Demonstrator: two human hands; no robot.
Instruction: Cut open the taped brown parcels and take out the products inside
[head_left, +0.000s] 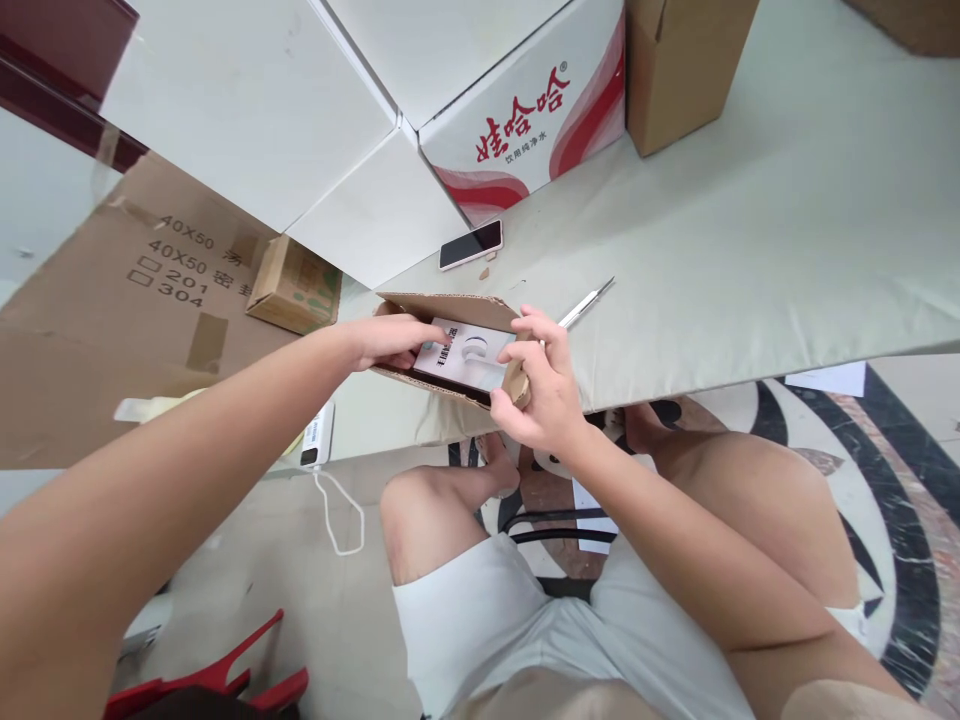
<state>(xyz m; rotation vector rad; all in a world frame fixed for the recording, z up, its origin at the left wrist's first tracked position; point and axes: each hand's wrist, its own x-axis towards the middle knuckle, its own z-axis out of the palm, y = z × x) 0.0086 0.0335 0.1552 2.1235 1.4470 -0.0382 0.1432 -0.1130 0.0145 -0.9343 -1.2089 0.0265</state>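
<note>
An opened cardboard box (450, 302) lies near the table's front edge, with a white printed box (457, 362) inside it. My left hand (397, 342) reaches in over the left end, its fingers on the white box's left part. At the right end, my right hand (544, 385) has its thumb and fingers closed round the cardboard end. Just beyond my right hand lies a silver box cutter (587, 303). A phone (471, 246) lies behind the cardboard box.
White cartons (382, 205) and a red-and-white printed carton (525, 120) stand behind. A brown carton (682, 80) is at the back right. At left are a small carton (296, 285) and a white device with a strap (318, 437). A red stool (225, 670) stands below.
</note>
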